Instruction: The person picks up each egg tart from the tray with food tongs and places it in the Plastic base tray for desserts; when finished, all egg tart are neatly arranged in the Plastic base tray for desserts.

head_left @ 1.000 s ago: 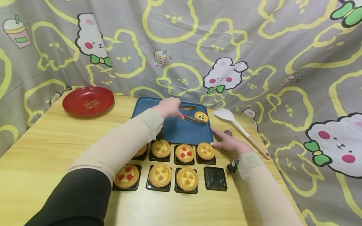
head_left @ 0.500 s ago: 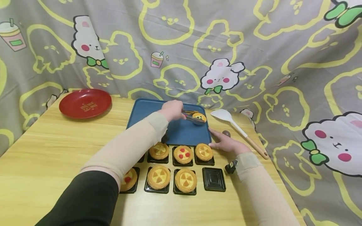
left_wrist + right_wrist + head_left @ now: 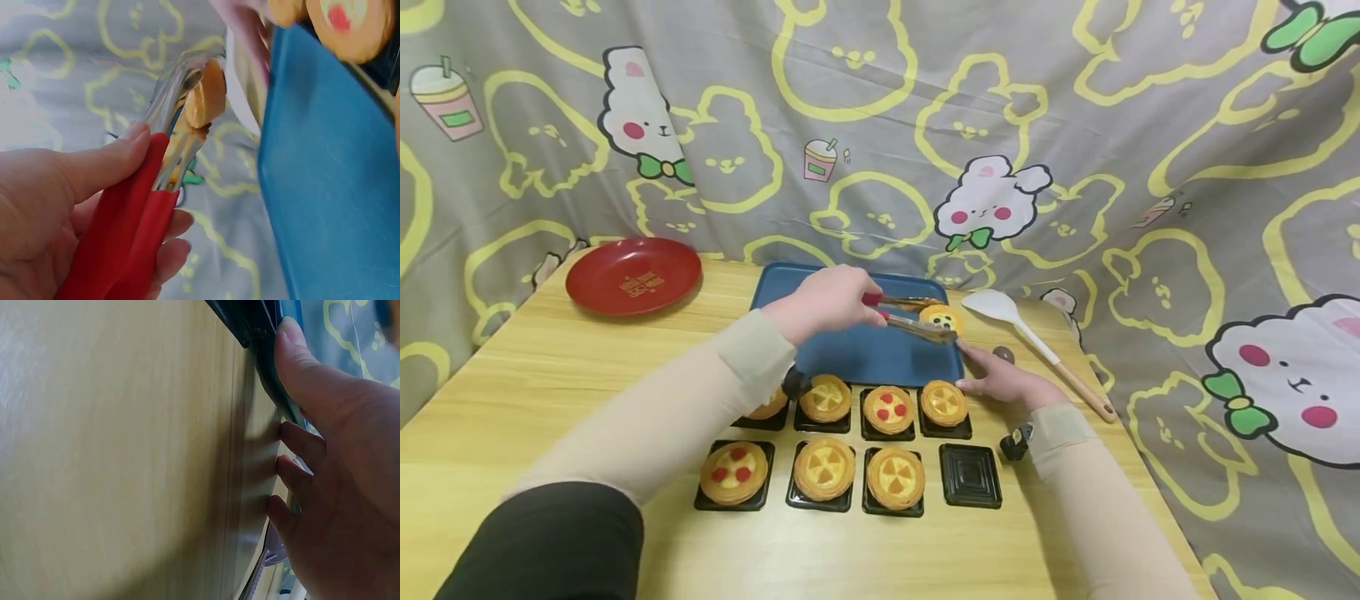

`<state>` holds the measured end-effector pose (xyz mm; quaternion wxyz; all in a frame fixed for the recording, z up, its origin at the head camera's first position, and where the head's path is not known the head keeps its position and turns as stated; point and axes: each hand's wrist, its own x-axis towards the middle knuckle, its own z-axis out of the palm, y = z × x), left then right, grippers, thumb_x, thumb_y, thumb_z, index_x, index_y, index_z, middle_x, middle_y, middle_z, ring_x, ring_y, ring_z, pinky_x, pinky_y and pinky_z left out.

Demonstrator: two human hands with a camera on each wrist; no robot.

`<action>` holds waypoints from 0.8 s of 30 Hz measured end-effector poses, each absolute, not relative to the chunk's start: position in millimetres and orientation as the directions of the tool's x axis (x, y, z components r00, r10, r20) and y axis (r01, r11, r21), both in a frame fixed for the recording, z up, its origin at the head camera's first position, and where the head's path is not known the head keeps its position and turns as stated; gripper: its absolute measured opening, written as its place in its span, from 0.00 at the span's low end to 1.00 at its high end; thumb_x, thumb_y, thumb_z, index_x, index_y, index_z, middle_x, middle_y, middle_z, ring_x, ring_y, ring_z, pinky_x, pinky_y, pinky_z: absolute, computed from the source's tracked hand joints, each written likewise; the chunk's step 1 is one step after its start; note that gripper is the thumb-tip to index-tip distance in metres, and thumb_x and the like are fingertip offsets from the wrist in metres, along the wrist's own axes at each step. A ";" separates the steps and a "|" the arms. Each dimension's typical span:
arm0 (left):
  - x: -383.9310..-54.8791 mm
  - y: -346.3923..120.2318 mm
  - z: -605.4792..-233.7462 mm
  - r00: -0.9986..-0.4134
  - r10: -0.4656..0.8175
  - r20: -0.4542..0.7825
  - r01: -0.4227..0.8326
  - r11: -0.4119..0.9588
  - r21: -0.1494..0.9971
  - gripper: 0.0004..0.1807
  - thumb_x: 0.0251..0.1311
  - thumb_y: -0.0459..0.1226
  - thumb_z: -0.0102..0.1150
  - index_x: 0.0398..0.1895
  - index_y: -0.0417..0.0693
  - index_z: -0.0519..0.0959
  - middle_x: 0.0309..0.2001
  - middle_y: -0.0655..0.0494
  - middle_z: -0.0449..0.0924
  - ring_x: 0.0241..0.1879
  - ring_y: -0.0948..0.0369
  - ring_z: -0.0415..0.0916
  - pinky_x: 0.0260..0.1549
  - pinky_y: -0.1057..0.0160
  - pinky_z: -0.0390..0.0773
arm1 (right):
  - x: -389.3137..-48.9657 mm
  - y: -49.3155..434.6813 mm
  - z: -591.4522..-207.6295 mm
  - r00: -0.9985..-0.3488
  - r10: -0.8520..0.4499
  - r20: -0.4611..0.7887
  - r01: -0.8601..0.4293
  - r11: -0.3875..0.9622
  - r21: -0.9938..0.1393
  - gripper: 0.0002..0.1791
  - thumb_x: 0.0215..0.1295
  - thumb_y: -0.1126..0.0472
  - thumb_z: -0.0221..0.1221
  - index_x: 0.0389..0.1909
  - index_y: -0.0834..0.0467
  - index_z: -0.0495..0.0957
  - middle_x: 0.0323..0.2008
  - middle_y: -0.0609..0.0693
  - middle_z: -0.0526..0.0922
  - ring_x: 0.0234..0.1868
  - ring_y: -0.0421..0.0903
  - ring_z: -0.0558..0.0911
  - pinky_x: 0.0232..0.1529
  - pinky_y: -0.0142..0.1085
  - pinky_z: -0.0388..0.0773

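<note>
In the head view my left hand (image 3: 831, 302) grips red-handled metal tongs (image 3: 913, 326) over the blue tray (image 3: 880, 354). Between the tongs' tips is an egg tart (image 3: 942, 315) with dark dots on top. The left wrist view shows this tart (image 3: 209, 97) tilted on edge, thumb and fingers wrapped round the red handles (image 3: 119, 219). My right hand (image 3: 1006, 382) rests at the tray's near right corner. In the right wrist view its thumb lies by the tray's edge, and its other fingers are spread along the side, their tips close over the tabletop.
Two rows of black square holders with tarts stand before the tray; one holder (image 3: 970, 475) at the right shows its ridged base. A white spatula (image 3: 1026, 333) and a brown ball (image 3: 1003, 354) lie right. A red plate (image 3: 634, 277) sits back left; a patterned curtain (image 3: 865, 125) hangs behind.
The tongs have gone from spread around the dotted tart to holding it, and the tart has shifted slightly right toward the tray's corner. The right hand stays at the corner.
</note>
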<state>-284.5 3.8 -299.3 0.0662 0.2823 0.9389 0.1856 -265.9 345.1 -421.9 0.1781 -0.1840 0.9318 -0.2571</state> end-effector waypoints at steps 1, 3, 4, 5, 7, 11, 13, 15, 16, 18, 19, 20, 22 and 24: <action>-277.3 1.5 -297.0 -0.823 0.567 -0.021 0.516 0.764 0.388 0.30 0.58 0.55 0.68 0.61 0.53 0.80 0.51 0.59 0.82 0.48 0.58 0.78 0.46 0.54 0.76 | -266.1 345.0 -422.3 -0.867 -0.440 -0.235 -0.251 0.792 -0.556 0.49 0.67 0.50 0.62 0.78 0.63 0.44 0.75 0.66 0.48 0.74 0.64 0.49 0.70 0.57 0.43; -262.3 -2.0 -294.5 -0.798 0.601 -0.032 0.545 0.744 0.386 0.31 0.58 0.55 0.67 0.63 0.53 0.79 0.52 0.59 0.82 0.49 0.58 0.78 0.48 0.54 0.76 | -266.5 344.9 -423.2 -0.862 -0.453 -0.226 -0.258 0.777 -0.575 0.47 0.67 0.54 0.63 0.77 0.64 0.46 0.74 0.67 0.51 0.73 0.65 0.51 0.70 0.58 0.44; -254.6 -3.1 -294.3 -0.785 0.618 -0.037 0.560 0.734 0.386 0.31 0.58 0.55 0.67 0.63 0.53 0.79 0.52 0.59 0.82 0.49 0.59 0.78 0.48 0.54 0.76 | -266.7 345.0 -423.6 -0.860 -0.461 -0.220 -0.267 0.773 -0.576 0.47 0.67 0.56 0.63 0.77 0.64 0.46 0.74 0.67 0.51 0.73 0.65 0.52 0.70 0.58 0.45; -247.2 -3.8 -295.0 -0.772 0.635 -0.042 0.575 0.724 0.381 0.31 0.58 0.56 0.67 0.63 0.53 0.79 0.52 0.59 0.82 0.49 0.59 0.78 0.48 0.54 0.77 | -267.0 345.0 -423.9 -0.856 -0.469 -0.216 -0.275 0.768 -0.578 0.46 0.67 0.59 0.63 0.77 0.64 0.46 0.74 0.67 0.52 0.73 0.65 0.52 0.70 0.58 0.45; -233.3 -3.7 -297.7 -0.749 0.660 -0.054 0.599 0.711 0.368 0.32 0.57 0.56 0.67 0.63 0.55 0.79 0.52 0.60 0.82 0.49 0.60 0.78 0.47 0.55 0.77 | -267.8 345.4 -424.3 -0.851 -0.479 -0.215 -0.290 0.771 -0.567 0.47 0.66 0.64 0.63 0.78 0.63 0.44 0.75 0.66 0.49 0.73 0.65 0.52 0.70 0.58 0.46; -211.0 0.1 -307.3 -0.715 0.694 -0.082 0.629 0.689 0.360 0.33 0.56 0.58 0.67 0.64 0.57 0.78 0.56 0.62 0.80 0.54 0.60 0.77 0.49 0.56 0.76 | -267.8 346.1 -423.5 -0.855 -0.462 -0.234 -0.281 0.793 -0.541 0.48 0.69 0.60 0.61 0.78 0.60 0.39 0.76 0.65 0.44 0.74 0.65 0.48 0.70 0.58 0.46; -202.8 3.0 -313.3 -0.695 0.714 -0.091 0.642 0.672 0.370 0.33 0.56 0.58 0.67 0.64 0.58 0.78 0.57 0.63 0.80 0.56 0.59 0.75 0.51 0.56 0.75 | -267.0 346.0 -422.5 -0.855 -0.462 -0.235 -0.279 0.792 -0.543 0.48 0.70 0.56 0.61 0.78 0.61 0.39 0.76 0.65 0.43 0.74 0.65 0.47 0.70 0.58 0.45; -196.1 5.8 -319.6 -0.673 0.734 -0.095 0.654 0.650 0.386 0.33 0.56 0.57 0.67 0.64 0.57 0.78 0.57 0.64 0.79 0.57 0.59 0.75 0.52 0.56 0.75 | -266.5 345.6 -422.4 -0.853 -0.472 -0.223 -0.293 0.787 -0.543 0.49 0.69 0.52 0.61 0.78 0.63 0.39 0.75 0.67 0.44 0.74 0.66 0.47 0.69 0.59 0.44; -193.3 7.0 -322.5 -0.664 0.742 -0.093 0.662 0.641 0.388 0.32 0.57 0.57 0.67 0.64 0.56 0.78 0.57 0.64 0.79 0.58 0.59 0.75 0.53 0.55 0.74 | -266.3 345.3 -422.2 -0.853 -0.473 -0.220 -0.296 0.786 -0.543 0.50 0.69 0.52 0.61 0.78 0.63 0.40 0.75 0.67 0.44 0.74 0.66 0.47 0.70 0.59 0.44; -188.5 9.7 -327.3 -0.647 0.757 -0.088 0.678 0.624 0.387 0.32 0.57 0.56 0.67 0.64 0.56 0.78 0.57 0.64 0.79 0.57 0.58 0.75 0.53 0.55 0.75 | -266.1 344.6 -422.3 -0.853 -0.473 -0.220 -0.298 0.788 -0.539 0.50 0.68 0.51 0.61 0.78 0.63 0.40 0.75 0.67 0.45 0.74 0.66 0.47 0.70 0.59 0.44; -186.2 11.0 -329.0 -0.640 0.763 -0.084 0.687 0.618 0.381 0.32 0.57 0.56 0.67 0.64 0.56 0.78 0.57 0.64 0.79 0.57 0.58 0.75 0.53 0.55 0.75 | -266.2 344.4 -422.4 -0.853 -0.471 -0.223 -0.296 0.790 -0.537 0.50 0.68 0.51 0.62 0.78 0.63 0.40 0.75 0.67 0.45 0.74 0.66 0.47 0.70 0.58 0.43; -184.7 12.3 -330.9 -0.633 0.770 -0.080 0.696 0.612 0.375 0.32 0.57 0.56 0.67 0.63 0.56 0.78 0.57 0.64 0.80 0.55 0.59 0.77 0.52 0.55 0.75 | -266.3 344.2 -422.5 -0.855 -0.467 -0.226 -0.291 0.793 -0.535 0.50 0.68 0.51 0.62 0.78 0.62 0.40 0.75 0.66 0.45 0.74 0.66 0.47 0.70 0.58 0.44; -181.6 15.5 -333.1 -0.622 0.780 -0.076 0.714 0.604 0.354 0.31 0.58 0.56 0.67 0.63 0.56 0.78 0.56 0.63 0.80 0.52 0.59 0.78 0.50 0.55 0.76 | -266.3 343.8 -422.2 -0.860 -0.452 -0.238 -0.271 0.799 -0.538 0.50 0.68 0.51 0.62 0.79 0.60 0.40 0.76 0.65 0.45 0.74 0.64 0.47 0.71 0.57 0.43; -179.8 19.1 -335.3 -0.608 0.790 -0.075 0.730 0.594 0.337 0.30 0.58 0.56 0.67 0.62 0.56 0.79 0.55 0.63 0.81 0.50 0.59 0.79 0.49 0.55 0.77 | -266.3 344.1 -422.4 -0.863 -0.443 -0.245 -0.260 0.803 -0.536 0.50 0.68 0.51 0.62 0.79 0.60 0.40 0.76 0.65 0.45 0.74 0.64 0.47 0.71 0.57 0.43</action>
